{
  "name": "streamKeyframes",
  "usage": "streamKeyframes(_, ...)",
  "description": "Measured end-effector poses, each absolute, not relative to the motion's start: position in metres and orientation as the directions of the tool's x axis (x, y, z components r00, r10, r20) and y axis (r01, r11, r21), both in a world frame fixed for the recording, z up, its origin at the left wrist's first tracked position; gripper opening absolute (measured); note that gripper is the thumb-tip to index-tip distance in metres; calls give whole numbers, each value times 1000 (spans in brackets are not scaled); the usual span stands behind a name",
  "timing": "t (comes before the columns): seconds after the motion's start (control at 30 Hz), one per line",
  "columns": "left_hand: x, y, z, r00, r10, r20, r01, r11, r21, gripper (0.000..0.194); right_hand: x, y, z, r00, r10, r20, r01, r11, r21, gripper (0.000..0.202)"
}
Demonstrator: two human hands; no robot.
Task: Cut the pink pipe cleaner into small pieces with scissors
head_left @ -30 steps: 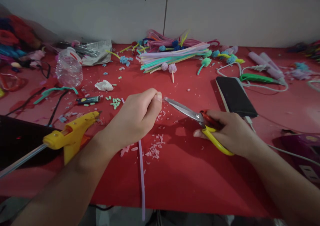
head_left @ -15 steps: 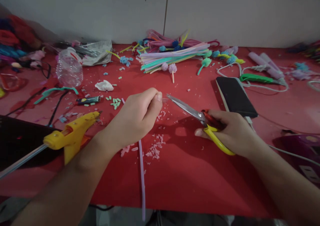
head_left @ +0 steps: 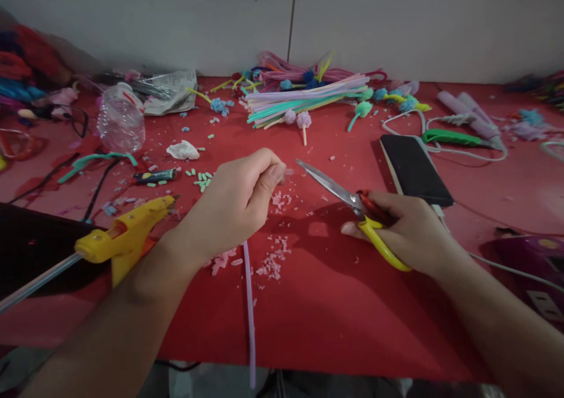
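Note:
My left hand (head_left: pixel 244 195) is closed in a pinch above the red table (head_left: pixel 343 315). A faint, pale bit shows at its fingertips, too small and blurred to name. My right hand (head_left: pixel 403 227) grips scissors (head_left: pixel 337 189) with yellow and red handles. Their blades look nearly closed and point at my left fingertips, a short gap away. Beneath my left hand lies a lilac pipe cleaner (head_left: pixel 249 315), partly hidden by it and reaching past the table's front edge. Pink fuzzy clippings (head_left: pixel 274 260) are scattered between the hands.
A yellow glue gun (head_left: pixel 126 233) lies beside my left forearm. Behind it are a battery (head_left: pixel 154 176) and a clear plastic bottle (head_left: pixel 121 119). Bundled pipe cleaners (head_left: pixel 304 101) lie near the wall. A black phone-like device (head_left: pixel 416 169) with a cable is beyond my right hand.
My left hand has turned slightly at the wrist, and its knuckles now cover the pipe cleaner's far end. My right hand and the scissors have shifted slightly up and left.

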State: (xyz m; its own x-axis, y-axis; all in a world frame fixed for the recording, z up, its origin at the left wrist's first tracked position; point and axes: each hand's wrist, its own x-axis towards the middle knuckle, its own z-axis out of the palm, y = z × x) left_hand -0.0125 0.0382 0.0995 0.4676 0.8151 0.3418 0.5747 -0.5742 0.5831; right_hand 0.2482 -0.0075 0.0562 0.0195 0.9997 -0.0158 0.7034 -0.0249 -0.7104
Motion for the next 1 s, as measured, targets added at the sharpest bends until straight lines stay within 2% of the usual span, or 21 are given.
streamKeyframes(0.23,-14,39,100,479,802,358,597,-596,536,21,250,-7,55,3,1000,-23,736,-18,-677,74)
streamKeyframes(0.5,-14,39,99,479,807,345,592,-588,552,23,253,-8,52,-16,1000,-21,762,-2,-647,75)
streamKeyframes(1.0,-14,39,100,501,800,330,568,-592,572,26,253,-8,50,-12,999,-48,726,-24,-687,72)
